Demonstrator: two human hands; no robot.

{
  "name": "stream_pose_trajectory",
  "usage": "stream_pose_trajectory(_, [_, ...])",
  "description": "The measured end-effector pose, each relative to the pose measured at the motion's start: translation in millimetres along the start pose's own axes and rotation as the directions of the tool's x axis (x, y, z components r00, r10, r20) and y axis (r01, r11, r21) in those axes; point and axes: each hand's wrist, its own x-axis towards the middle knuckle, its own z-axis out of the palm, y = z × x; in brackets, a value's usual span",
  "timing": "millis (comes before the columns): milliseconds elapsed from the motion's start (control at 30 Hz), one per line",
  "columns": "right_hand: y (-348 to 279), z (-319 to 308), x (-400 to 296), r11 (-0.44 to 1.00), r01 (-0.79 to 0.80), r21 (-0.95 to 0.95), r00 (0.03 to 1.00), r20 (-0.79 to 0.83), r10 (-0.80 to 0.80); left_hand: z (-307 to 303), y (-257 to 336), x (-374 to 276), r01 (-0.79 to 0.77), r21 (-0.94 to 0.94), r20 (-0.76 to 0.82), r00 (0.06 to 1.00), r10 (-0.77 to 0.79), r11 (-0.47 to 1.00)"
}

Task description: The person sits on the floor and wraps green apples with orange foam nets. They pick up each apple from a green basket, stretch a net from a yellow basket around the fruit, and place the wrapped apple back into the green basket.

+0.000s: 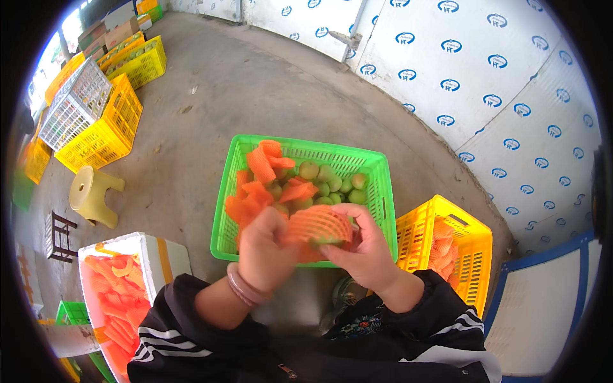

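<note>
Over the near side of a green plastic crate, an orange foam net sleeve is stretched around a green fruit held between my hands. My left hand, slightly blurred and wearing a pale pink bangle, pinches the sleeve's left end. My right hand grips the sleeved fruit from the right, thumb below and fingers above. Several bare green fruits lie in the crate's right part. Loose orange foam nets are heaped at its left.
A white foam box full of orange foam nets stands at left. At right is a yellow crate holding orange-netted items. A beige stool and stacked yellow crates stand further left. A printed white wall bounds the right.
</note>
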Motion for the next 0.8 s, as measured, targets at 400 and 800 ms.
stream_pose_trajectory(400, [21,-15,14,0.988,0.092,-0.127,0.995,-0.033,-0.097,-11,5,-11,0.137,-0.478,0.506,0.851,0.144,0.867])
stream_pose_trajectory(800, [-2,-289,-270,0.891,-0.453,-0.020,0.132,-0.990,0.045,-25,-12,-18,0.128,-0.060,0.317,0.943,-0.103,0.990])
